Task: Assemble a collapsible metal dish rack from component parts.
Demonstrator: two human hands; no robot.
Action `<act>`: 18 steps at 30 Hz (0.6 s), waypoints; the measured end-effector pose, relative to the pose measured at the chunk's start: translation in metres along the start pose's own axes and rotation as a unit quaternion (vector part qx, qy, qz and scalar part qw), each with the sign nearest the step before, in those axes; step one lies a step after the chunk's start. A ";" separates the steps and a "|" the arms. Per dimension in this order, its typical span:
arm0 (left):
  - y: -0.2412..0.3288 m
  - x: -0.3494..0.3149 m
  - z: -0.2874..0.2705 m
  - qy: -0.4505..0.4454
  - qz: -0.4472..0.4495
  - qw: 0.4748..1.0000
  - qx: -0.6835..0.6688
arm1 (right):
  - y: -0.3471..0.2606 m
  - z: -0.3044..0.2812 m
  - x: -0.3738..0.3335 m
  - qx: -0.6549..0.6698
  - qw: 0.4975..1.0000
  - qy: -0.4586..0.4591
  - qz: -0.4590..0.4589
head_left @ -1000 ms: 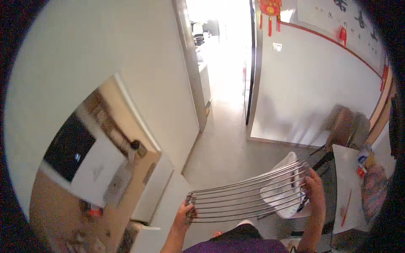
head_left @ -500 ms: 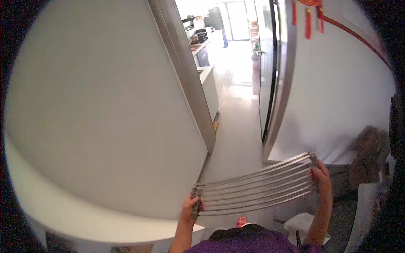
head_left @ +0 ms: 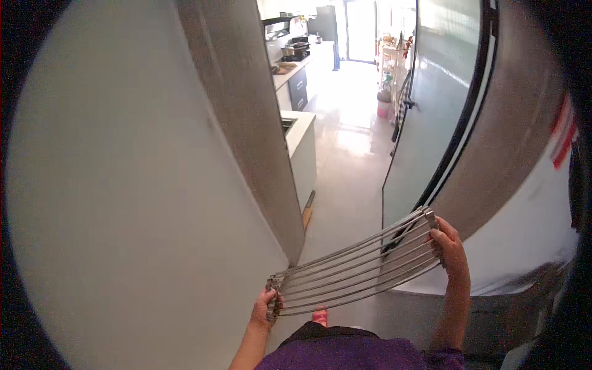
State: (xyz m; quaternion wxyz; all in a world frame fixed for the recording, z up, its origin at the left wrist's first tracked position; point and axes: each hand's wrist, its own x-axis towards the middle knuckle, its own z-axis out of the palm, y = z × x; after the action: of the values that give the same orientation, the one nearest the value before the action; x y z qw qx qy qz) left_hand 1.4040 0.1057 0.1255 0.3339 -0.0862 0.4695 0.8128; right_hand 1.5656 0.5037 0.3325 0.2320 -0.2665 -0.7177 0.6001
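Observation:
A metal rack [head_left: 357, 266] of several long parallel bars stretches across in front of my body, joined by a short end piece on each side. It bows slightly and tilts, its right end higher and farther away. My left hand [head_left: 265, 307] is closed round the left end piece, thumb on top. At the other end, my right hand [head_left: 450, 246] wraps round the right end piece. Nothing lies on the bars, and the floor shows through between them. Part of each end piece is hidden by my fingers.
A doorway opens ahead, its brown frame [head_left: 246, 123] on the left and a frosted glass door [head_left: 441, 105] swung open on the right. Beyond stand a white kitchen counter [head_left: 302, 129], a stove [head_left: 298, 52] and a shelf rack [head_left: 388, 61]. A plain wall [head_left: 135, 185] fills the left.
I have moved forward, closer to the doorway; the frame and glass door look larger. Both hands still grip the metal rack, which sits a little farther left in view.

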 end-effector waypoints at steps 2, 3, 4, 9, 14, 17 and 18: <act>0.027 0.059 0.034 -0.028 -0.023 0.999 -0.025 | -0.011 0.006 0.051 0.010 0.999 0.033 0.019; 0.038 0.085 0.047 -0.026 -0.028 0.999 -0.019 | -0.019 0.008 0.073 0.019 0.997 0.062 0.035; 0.047 0.109 0.060 -0.032 -0.033 0.999 -0.016 | -0.023 0.007 0.094 0.006 0.999 0.043 0.011; 0.069 0.230 0.130 -0.068 -0.035 0.997 -0.011 | 0.009 -0.014 0.208 0.012 0.998 0.061 -0.016; 0.080 0.352 0.208 -0.065 -0.020 0.998 -0.007 | 0.040 -0.049 0.356 -0.008 0.997 0.062 -0.052; 0.103 0.395 0.237 -0.022 -0.005 1.000 -0.001 | 0.022 -0.042 0.434 -0.003 1.000 0.023 -0.006; 0.113 0.413 0.245 -0.015 0.017 1.000 0.012 | 0.021 -0.037 0.463 0.009 0.999 0.029 -0.014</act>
State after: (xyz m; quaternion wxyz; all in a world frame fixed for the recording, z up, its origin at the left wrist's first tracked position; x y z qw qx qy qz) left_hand 1.0614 0.4600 0.1512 0.3283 -0.0616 0.4756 0.8138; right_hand 1.2445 0.8400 0.3244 0.2633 -0.2721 -0.7089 0.5951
